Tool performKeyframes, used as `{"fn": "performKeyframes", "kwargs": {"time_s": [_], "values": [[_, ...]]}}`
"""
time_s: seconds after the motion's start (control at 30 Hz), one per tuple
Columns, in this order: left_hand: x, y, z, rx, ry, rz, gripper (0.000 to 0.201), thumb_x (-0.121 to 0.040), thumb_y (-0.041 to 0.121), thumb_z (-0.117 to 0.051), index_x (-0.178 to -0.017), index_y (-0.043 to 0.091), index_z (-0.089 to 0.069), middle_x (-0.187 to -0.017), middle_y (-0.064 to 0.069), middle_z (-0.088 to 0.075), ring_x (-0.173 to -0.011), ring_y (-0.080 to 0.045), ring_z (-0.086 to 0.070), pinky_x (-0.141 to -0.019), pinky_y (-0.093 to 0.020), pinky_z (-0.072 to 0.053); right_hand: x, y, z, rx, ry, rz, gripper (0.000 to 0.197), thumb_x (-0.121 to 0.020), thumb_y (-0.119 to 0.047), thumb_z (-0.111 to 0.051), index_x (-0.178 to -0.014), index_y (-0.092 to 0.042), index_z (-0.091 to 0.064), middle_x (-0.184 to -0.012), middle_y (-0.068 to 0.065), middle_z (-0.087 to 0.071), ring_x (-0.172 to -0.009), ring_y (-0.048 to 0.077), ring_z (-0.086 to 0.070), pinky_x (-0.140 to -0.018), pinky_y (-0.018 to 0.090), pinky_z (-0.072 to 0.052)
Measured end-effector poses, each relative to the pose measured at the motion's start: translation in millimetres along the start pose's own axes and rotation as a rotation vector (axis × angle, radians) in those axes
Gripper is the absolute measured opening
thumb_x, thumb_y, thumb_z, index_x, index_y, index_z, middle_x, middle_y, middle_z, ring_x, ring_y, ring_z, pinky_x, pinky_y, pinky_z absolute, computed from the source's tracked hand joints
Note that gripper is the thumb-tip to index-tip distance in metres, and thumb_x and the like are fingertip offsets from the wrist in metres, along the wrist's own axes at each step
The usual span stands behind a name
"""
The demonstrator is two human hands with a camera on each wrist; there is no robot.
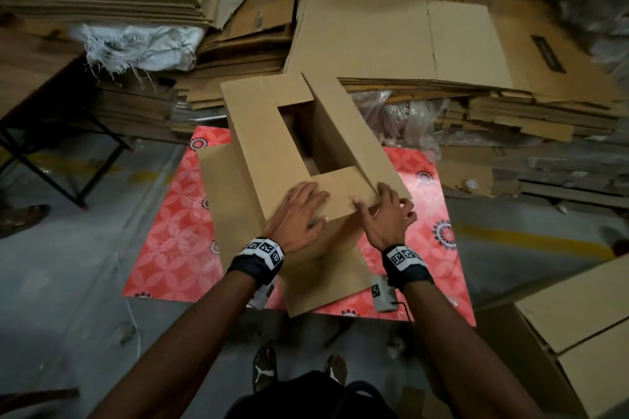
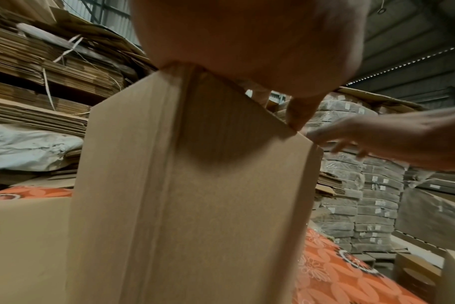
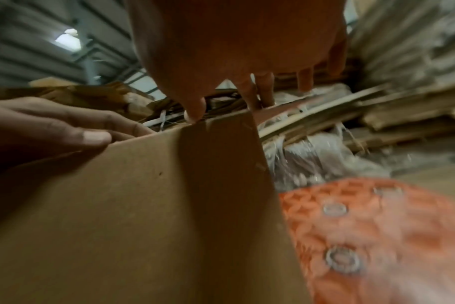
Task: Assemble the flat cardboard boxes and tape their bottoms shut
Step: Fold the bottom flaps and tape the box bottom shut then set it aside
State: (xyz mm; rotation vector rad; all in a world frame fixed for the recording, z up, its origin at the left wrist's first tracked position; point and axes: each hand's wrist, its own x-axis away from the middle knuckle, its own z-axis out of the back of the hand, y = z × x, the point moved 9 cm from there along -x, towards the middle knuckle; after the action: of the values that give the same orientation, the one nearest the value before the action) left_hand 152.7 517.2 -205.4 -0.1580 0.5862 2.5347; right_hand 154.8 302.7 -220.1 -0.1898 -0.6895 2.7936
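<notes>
Two hands on one box (image 1: 272,146), which stands bottom-up on the red patterned desk (image 1: 163,231). My left hand (image 1: 295,218) lies flat, fingers spread, pressing the near flap (image 1: 340,192) down; my right hand (image 1: 388,219) pinches that flap's corner, fingers curled. Both long flaps still gape, leaving a hole in the middle. Ease off now and I reckon this flap springs back up. Push too hard and the box could skew or slide across the slick desk.
</notes>
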Motion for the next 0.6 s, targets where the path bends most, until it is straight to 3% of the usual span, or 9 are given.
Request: {"fn": "performKeyframes", "kwargs": {"time_s": [0.13, 0.23, 0.33, 0.4, 0.43, 0.53, 0.6], "values": [[0.0, -0.1, -2.9, 0.031, -0.069, 0.013, 0.061, -0.093, 0.034, -0.044, -0.152, 0.021, -0.042, -0.163, -0.012, -0.031, -0.152, -0.029, -0.021, -0.127, -0.049, -0.014, -3.0, 0.4, -0.6, -0.141, -0.035, -0.043, 0.072, -0.091, -0.066, -0.058, -0.147, -0.022, -0.046, -0.149, 0.007, -0.049, -0.129, 0.039, -0.037, -0.107, 0.051, -0.027], [-3.0, -1.5, -7.3, 0.020, -0.147, 0.025, 0.068, -0.088, 0.033, -0.038, -0.155, 0.021, -0.038, -0.165, -0.012, -0.026, -0.155, -0.029, -0.016, -0.126, -0.051, -0.012, -3.5, -5.3, 1.2, -0.078, -0.038, -0.054, 0.066, -0.093, -0.058, -0.060, -0.145, -0.020, -0.046, -0.150, 0.008, -0.048, -0.134, 0.042, -0.034, -0.110, 0.054, -0.026], [-10.1, -6.3, -9.2, 0.030, -0.250, 0.023, 0.070, -0.087, 0.035, -0.035, -0.156, 0.021, -0.035, -0.167, -0.013, -0.022, -0.156, -0.031, -0.010, -0.127, -0.051, -0.009, 0.4, -37.1, 7.4, 0.053, 0.044, 0.128, 0.059, -0.091, -0.029, -0.064, -0.143, -0.011, -0.045, -0.150, 0.016, -0.043, -0.144, 0.046, -0.025, -0.116, 0.060, -0.023], [-15.6, -10.3, 0.2, 0.012, -0.292, 0.013, 0.065, -0.089, 0.034, -0.033, -0.152, 0.019, -0.042, -0.165, -0.015, -0.025, -0.156, -0.033, -0.010, -0.127, -0.048, -0.007, 5.4, -63.5, 5.3, 0.028, 0.041, 0.281, 0.068, -0.079, -0.005, -0.064, -0.145, -0.005, -0.045, -0.150, 0.023, -0.039, -0.147, 0.046, -0.023, -0.120, 0.059, -0.024], [-17.8, -12.0, 8.9, -0.015, -0.300, 0.010, 0.061, -0.090, 0.034, -0.032, -0.148, 0.019, -0.046, -0.164, -0.014, -0.028, -0.156, -0.033, -0.012, -0.127, -0.047, -0.008, 6.9, -73.3, 2.0, -0.013, 0.016, 0.327, 0.071, -0.075, -0.001, -0.062, -0.144, -0.004, -0.046, -0.150, 0.024, -0.039, -0.146, 0.045, -0.024, -0.121, 0.057, -0.025], [-23.6, -9.8, 44.6, -0.107, -0.292, -0.042, 0.052, -0.093, 0.036, -0.027, -0.132, 0.023, -0.060, -0.154, -0.008, -0.046, -0.151, -0.027, -0.026, -0.124, -0.045, -0.018, 4.8, -80.4, -13.0, -0.111, -0.041, 0.315, 0.063, -0.073, -0.013, -0.054, -0.135, -0.005, -0.054, -0.143, 0.023, -0.045, -0.136, 0.043, -0.036, -0.116, 0.055, -0.033], [-25.2, -2.9, 76.1, -0.112, -0.229, -0.089, 0.050, -0.092, 0.039, -0.025, -0.117, 0.023, -0.066, -0.134, -0.005, -0.060, -0.141, -0.025, -0.042, -0.117, -0.045, -0.029, 2.6, -79.1, -24.2, -0.124, -0.049, 0.302, 0.055, -0.080, -0.027, -0.048, -0.130, -0.007, -0.058, -0.138, 0.020, -0.050, -0.132, 0.044, -0.042, -0.113, 0.056, -0.034]]}}
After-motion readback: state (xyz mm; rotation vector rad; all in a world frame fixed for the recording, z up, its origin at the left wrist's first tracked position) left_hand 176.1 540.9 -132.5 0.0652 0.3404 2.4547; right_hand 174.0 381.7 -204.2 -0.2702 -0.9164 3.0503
